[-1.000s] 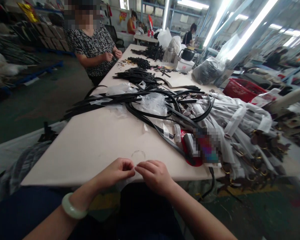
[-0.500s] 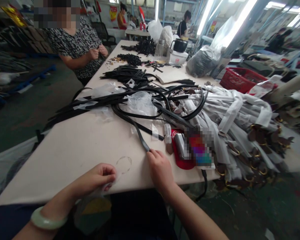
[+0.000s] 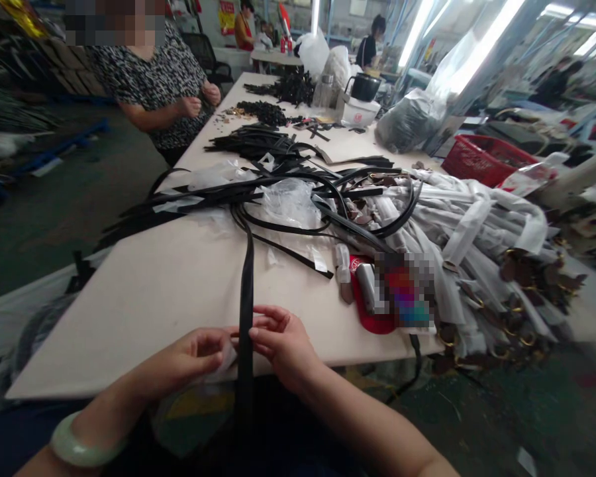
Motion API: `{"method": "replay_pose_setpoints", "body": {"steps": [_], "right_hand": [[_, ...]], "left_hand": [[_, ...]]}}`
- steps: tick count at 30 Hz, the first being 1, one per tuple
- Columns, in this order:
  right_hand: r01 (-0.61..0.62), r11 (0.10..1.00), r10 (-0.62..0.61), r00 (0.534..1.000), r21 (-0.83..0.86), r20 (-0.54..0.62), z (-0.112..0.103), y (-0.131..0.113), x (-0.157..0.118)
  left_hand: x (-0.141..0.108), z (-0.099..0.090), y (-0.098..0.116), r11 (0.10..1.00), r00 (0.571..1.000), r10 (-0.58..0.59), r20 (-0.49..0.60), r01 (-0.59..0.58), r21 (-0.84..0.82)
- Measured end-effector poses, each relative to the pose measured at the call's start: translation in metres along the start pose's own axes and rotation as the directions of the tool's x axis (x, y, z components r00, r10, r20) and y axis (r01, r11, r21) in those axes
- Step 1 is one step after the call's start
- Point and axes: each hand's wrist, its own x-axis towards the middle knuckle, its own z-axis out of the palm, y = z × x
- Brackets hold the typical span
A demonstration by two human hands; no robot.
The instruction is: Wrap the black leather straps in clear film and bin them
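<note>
A long black leather strap [image 3: 246,311] runs from the tangle of straps on the table, over the table's front edge and down between my hands. My right hand [image 3: 282,341] grips the strap with its fingers curled around it. My left hand [image 3: 191,361] is just left of the strap, pinching a small piece of clear plastic film [image 3: 224,363]. A pale green bangle [image 3: 77,447] circles my left wrist. Other black straps and crumpled plastic [image 3: 288,204] lie tangled beyond my hands on the cream table top [image 3: 153,298].
White-wrapped bundles with brown tabs and gold buckles [image 3: 477,232] are heaped at right, next to a red pad [image 3: 365,311] holding a silver tube. A person [image 3: 153,86] works across the table. A red basket [image 3: 487,159] stands beyond the table's far side.
My right hand has drawn the strap toward me, over the table edge. My left hand has moved right to meet it, and the view has tilted slightly.
</note>
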Motion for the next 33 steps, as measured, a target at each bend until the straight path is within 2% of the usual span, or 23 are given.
{"method": "replay_pose_setpoints", "body": {"steps": [1,3,4,6,8,10,13,15,19,24,28,33], "right_hand": [[0.097,0.995,-0.097,0.994,-0.010,-0.042,0.007,0.004,0.005],[0.296,0.951,-0.305,0.947,-0.091,-0.100,0.020,0.012,0.014],[0.367,0.921,-0.381,0.918,-0.128,-0.111,0.024,0.016,0.019],[0.431,0.884,-0.453,0.884,-0.181,-0.111,0.028,0.022,0.024],[0.392,0.885,-0.420,0.905,-0.252,-0.069,0.026,0.026,0.026],[0.296,0.866,-0.301,0.952,-0.403,0.051,0.020,0.027,0.024],[0.207,0.726,-0.101,0.975,-0.656,0.196,0.010,0.024,0.014],[0.218,0.647,-0.051,0.969,-0.731,0.243,0.003,0.017,0.008],[0.285,0.604,-0.009,0.936,-0.744,0.351,-0.015,0.000,0.005],[0.307,0.549,-0.018,0.934,-0.777,0.357,-0.030,-0.011,0.011],[0.317,0.513,-0.015,0.932,-0.798,0.361,-0.032,-0.014,0.008],[0.363,0.462,-0.031,0.918,-0.809,0.395,-0.035,-0.019,0.002]], "left_hand": [[-0.005,-0.001,0.001,1.000,0.999,0.004,0.052,-0.004,-0.008],[-0.015,-0.004,0.003,1.000,0.992,-0.010,0.127,0.010,-0.001],[-0.019,-0.005,0.003,0.999,0.992,-0.025,0.126,0.022,0.024],[-0.025,-0.007,0.000,0.995,0.995,-0.057,0.079,0.050,0.088],[-0.028,-0.008,-0.005,0.989,0.996,-0.088,0.012,0.086,0.124],[-0.027,-0.005,-0.010,0.988,0.994,-0.099,-0.049,0.104,0.118],[-0.022,0.004,-0.013,0.989,0.993,-0.065,-0.103,0.078,0.126],[-0.017,0.013,-0.012,0.985,0.991,-0.042,-0.127,0.062,0.163],[-0.009,0.032,-0.007,0.976,0.984,-0.033,-0.177,0.070,0.207],[0.004,0.051,-0.003,0.978,0.958,-0.049,-0.283,0.103,0.179],[0.013,0.059,0.002,0.976,0.931,-0.073,-0.357,0.140,0.167],[0.015,0.063,0.002,0.969,0.915,-0.121,-0.385,0.192,0.152]]}}
